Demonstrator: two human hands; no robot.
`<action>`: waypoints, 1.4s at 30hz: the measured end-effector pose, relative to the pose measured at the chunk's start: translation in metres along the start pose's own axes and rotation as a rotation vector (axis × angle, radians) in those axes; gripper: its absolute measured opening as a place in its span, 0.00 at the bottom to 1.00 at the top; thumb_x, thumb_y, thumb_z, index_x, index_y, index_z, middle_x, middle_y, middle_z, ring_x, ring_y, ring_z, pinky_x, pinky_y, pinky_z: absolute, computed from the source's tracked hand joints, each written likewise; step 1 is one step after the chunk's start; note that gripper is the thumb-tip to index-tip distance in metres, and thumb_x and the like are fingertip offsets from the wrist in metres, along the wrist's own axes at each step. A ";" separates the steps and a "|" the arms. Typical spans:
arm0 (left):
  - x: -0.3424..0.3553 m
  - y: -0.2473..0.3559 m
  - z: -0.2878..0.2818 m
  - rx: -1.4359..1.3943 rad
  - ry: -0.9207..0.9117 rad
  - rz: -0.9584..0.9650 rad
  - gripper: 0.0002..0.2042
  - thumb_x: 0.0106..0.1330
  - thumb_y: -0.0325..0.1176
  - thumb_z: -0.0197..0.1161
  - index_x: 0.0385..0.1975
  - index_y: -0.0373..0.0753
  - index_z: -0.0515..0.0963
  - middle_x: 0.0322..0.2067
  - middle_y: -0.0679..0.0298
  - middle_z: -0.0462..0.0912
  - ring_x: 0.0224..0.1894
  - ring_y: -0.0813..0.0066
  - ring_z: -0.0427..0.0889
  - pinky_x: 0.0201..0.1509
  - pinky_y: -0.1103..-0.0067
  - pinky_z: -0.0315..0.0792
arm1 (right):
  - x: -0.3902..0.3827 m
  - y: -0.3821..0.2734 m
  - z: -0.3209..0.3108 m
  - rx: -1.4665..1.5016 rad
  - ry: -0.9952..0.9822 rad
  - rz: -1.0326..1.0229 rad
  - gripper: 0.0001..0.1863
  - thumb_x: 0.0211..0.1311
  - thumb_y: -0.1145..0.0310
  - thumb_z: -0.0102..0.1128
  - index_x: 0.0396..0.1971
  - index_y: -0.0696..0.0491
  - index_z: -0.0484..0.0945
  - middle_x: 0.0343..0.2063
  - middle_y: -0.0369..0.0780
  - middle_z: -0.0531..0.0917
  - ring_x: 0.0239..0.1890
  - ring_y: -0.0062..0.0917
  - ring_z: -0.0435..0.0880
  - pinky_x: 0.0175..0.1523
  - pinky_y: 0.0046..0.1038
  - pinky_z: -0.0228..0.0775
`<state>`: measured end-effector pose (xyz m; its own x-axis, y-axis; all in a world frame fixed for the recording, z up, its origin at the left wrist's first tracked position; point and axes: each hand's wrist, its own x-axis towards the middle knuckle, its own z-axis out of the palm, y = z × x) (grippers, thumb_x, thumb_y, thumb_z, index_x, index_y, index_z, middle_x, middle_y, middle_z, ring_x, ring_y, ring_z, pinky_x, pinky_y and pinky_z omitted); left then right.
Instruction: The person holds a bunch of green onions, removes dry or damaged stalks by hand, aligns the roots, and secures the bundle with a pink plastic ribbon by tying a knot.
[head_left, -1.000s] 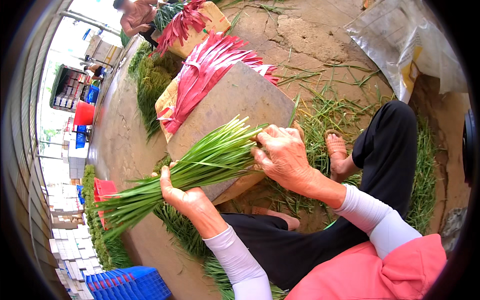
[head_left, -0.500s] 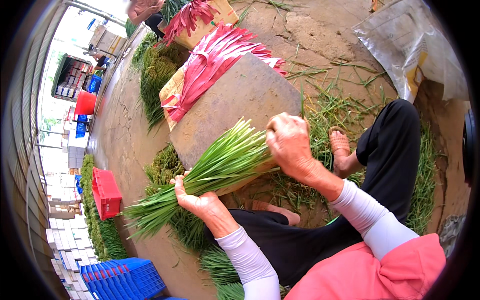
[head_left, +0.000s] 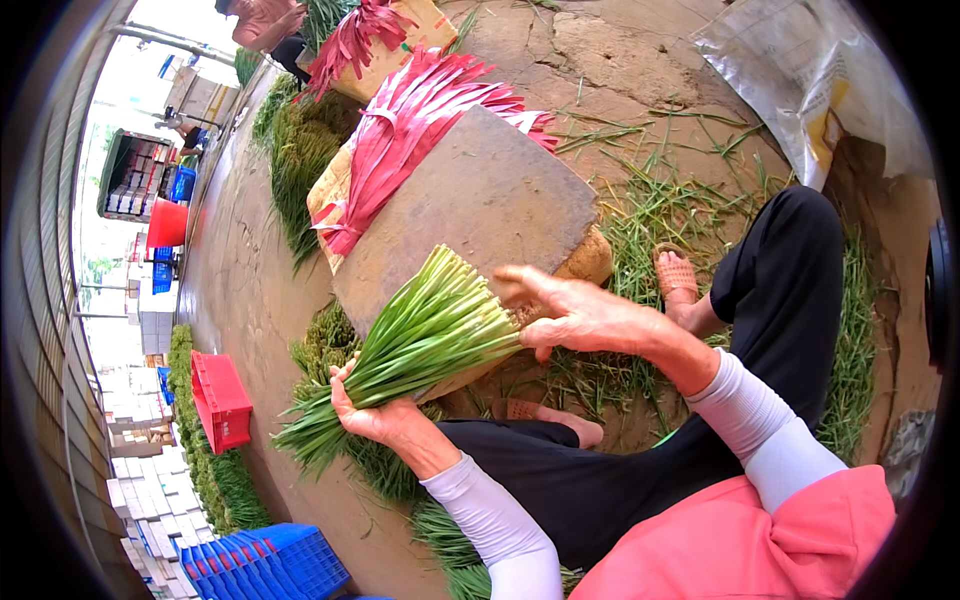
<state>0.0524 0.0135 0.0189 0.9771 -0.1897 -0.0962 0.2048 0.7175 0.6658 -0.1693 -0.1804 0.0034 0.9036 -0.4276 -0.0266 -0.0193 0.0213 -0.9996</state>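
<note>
Stalks (head_left: 430,335) fan out by the board (head_left: 480,190) — left hand (head_left: 378,412) with fingers curled round them, right hand (head_left: 575,315) half spread beside their ends, seemingly empty. A slackened left grip could spill some.

There's 1 held stalk bndl (head_left: 420,335), 1 brd (head_left: 480,190), 2 sandals (head_left: 677,273).

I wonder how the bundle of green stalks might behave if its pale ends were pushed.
The bundle of green stalks seems fairly stiff, its stalks jutting quite straight beyond the left hand. Single stalks may slide lengthwise, since no tie is visible.
</note>
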 end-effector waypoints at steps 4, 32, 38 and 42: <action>0.000 -0.001 0.001 0.024 0.022 0.023 0.05 0.58 0.31 0.61 0.31 0.38 0.80 0.30 0.62 0.84 0.37 0.65 0.83 0.48 0.64 0.77 | -0.011 0.010 -0.008 0.176 -0.003 0.216 0.11 0.59 0.69 0.54 0.36 0.60 0.80 0.21 0.36 0.78 0.22 0.17 0.77 0.27 0.21 0.70; 0.010 0.028 -0.028 -0.057 0.206 -0.023 0.05 0.57 0.32 0.62 0.27 0.38 0.81 0.31 0.62 0.84 0.39 0.65 0.83 0.51 0.61 0.75 | -0.032 0.004 -0.014 -0.682 0.243 0.211 0.17 0.59 0.60 0.51 0.41 0.57 0.76 0.31 0.53 0.83 0.35 0.45 0.84 0.43 0.44 0.74; 0.012 0.018 -0.030 -0.035 0.017 -0.040 0.07 0.59 0.31 0.61 0.32 0.34 0.80 0.35 0.61 0.84 0.43 0.68 0.82 0.55 0.64 0.74 | -0.014 -0.017 0.050 0.030 0.079 0.033 0.17 0.59 0.59 0.58 0.41 0.55 0.78 0.32 0.46 0.84 0.37 0.38 0.84 0.45 0.34 0.74; 0.012 0.021 -0.036 -0.096 -0.132 -0.071 0.10 0.61 0.31 0.59 0.39 0.32 0.77 0.35 0.62 0.83 0.42 0.69 0.81 0.58 0.65 0.71 | -0.011 -0.006 0.052 0.169 0.211 -0.021 0.12 0.56 0.63 0.58 0.31 0.56 0.79 0.20 0.42 0.80 0.25 0.26 0.80 0.35 0.30 0.71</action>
<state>0.0708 0.0501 0.0052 0.9454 -0.3237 -0.0385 0.2837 0.7588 0.5863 -0.1570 -0.1286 0.0100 0.7933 -0.6083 -0.0258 0.0861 0.1541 -0.9843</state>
